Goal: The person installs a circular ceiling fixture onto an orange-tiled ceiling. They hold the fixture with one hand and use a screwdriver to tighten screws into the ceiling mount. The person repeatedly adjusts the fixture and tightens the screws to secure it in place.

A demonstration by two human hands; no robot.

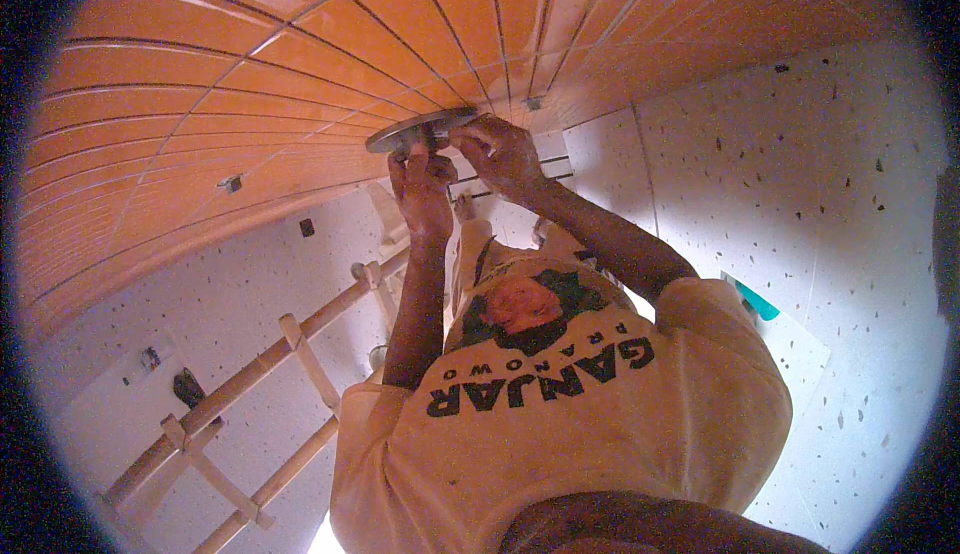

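Observation:
A flat round grey metal disc (418,128) lies against the orange slatted panelling (200,104), and both my arms are raised to it. My left hand (422,192) is closed just under the disc, fingers wrapped around its underside. My right hand (500,154) pinches the disc's right rim with bent fingers. Below the hands is my cream T-shirt (560,404) with a dark print on it. What the left hand grips beneath the disc is partly hidden by the fingers.
A wooden ladder (250,384) runs diagonally below me on the left. A white speckled tiled surface (850,254) fills the right and lower left, with a teal-and-white sheet (762,306) and a dark object (188,388) on it. Small square fittings (232,183) sit in the panelling.

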